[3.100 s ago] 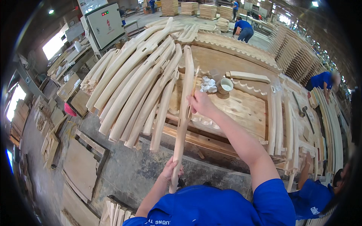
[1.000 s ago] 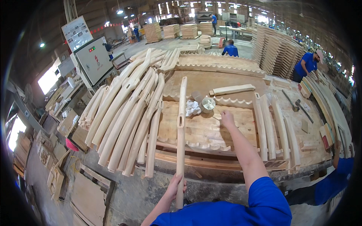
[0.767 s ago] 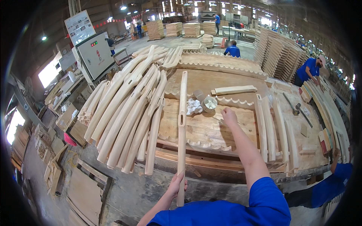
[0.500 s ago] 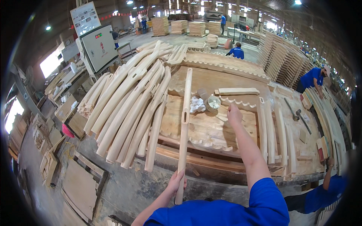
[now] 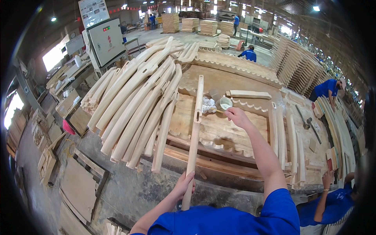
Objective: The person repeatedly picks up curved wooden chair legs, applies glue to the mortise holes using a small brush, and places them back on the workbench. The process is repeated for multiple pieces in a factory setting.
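Note:
My left hand [image 5: 183, 185] grips the near end of a long pale wooden post [image 5: 193, 147], which slants up and away over the workbench. An oblong slot is cut through the post partway along it. My right hand [image 5: 237, 116] is closed on a thin yellowish stick [image 5: 217, 111], whose far end points left at the slot; whether it touches the wood I cannot tell. Just beyond that hand stands a small tub [image 5: 225, 103] of whitish stuff. Crumpled white paper or cloth [image 5: 208, 105] lies between the tub and the post.
A big heap of slotted wooden posts [image 5: 133, 105] fills the bench's left side. Scalloped wooden strips [image 5: 219, 145] edge the work surface. More posts [image 5: 291, 137] and a hammer [image 5: 306, 123] lie to the right. Co-workers in blue stand at the right, one person [image 5: 327, 203] close by.
My right hand has shifted left toward the post, and the thin stick now shows in it. The post stays in my left hand. The whole view has turned slightly.

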The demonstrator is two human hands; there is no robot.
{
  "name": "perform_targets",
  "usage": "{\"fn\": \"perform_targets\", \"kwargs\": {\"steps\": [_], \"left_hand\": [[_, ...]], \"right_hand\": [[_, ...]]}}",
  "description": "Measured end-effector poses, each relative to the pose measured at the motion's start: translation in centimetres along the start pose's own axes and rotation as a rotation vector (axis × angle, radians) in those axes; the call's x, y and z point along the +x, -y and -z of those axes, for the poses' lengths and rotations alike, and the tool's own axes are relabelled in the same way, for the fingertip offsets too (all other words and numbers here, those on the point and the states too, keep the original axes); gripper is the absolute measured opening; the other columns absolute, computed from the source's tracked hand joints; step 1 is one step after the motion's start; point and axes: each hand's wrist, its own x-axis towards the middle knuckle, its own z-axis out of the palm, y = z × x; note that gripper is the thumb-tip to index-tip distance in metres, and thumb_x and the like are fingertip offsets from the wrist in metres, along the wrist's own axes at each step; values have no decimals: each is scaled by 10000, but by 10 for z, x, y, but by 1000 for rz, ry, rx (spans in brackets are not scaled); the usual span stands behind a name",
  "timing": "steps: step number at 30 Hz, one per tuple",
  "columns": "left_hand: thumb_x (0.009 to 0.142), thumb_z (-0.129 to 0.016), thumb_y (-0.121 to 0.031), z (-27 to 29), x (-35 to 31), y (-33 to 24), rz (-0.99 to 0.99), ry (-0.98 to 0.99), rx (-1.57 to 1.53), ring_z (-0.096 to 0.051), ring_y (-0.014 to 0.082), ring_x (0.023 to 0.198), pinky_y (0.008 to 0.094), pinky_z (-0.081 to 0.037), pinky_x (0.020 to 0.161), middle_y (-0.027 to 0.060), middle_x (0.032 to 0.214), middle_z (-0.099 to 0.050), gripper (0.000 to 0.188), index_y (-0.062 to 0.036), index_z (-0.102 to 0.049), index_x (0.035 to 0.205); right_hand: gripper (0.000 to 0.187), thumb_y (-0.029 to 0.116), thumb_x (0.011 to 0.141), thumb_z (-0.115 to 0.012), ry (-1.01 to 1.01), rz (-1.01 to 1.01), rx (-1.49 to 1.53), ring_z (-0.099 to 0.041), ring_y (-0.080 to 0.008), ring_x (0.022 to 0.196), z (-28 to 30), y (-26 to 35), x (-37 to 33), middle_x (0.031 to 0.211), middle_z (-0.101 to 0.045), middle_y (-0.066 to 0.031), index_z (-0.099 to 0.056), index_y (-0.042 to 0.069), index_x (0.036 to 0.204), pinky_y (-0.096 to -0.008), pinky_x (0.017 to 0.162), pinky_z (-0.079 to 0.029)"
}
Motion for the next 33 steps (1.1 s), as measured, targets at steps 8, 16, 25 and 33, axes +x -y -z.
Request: {"fn": "perform_targets", "kwargs": {"steps": [8, 16, 25, 33], "left_hand": [[929, -473, -410, 0, 3, 1, -3, 26, -8, -488, 113, 461, 241, -440, 422, 32, 670, -499, 405, -119, -409, 1203], [934, -460, -413, 0, 0, -3, -12, 59, -15, -493, 115, 473, 252, -446, 441, 31, 678, -502, 404, -115, -415, 1203], [929, -467, -423, -2, -5, -8, 22, 52, -10, -497, 115, 477, 257, -450, 446, 34, 672, -505, 418, -120, -406, 1210], [929, -467, -427, -3, -5, -11, 31, 49, 4, -497, 119, 483, 258, -442, 443, 33, 699, -507, 400, -136, -405, 1196]], "right_hand": [[258, 268, 859, -516, 45, -92, -182, -616, -229, 695, -17, 15, 3, 733, -639, -111, -655, 52, 884, -356, 630, -467], [136, 194, 808, -620, -306, 30, -271, -609, -284, 722, -42, 5, -2, 738, -632, -112, -634, 61, 831, -382, 629, -455], [82, 208, 797, -632, -405, 228, -412, -551, -214, 825, -58, -3, -21, 751, -586, -20, -589, 138, 786, -405, 746, -312], [80, 209, 796, -631, -426, 158, -306, -551, -222, 811, -46, -4, -20, 749, -578, -13, -586, 142, 792, -409, 742, -306]]}}
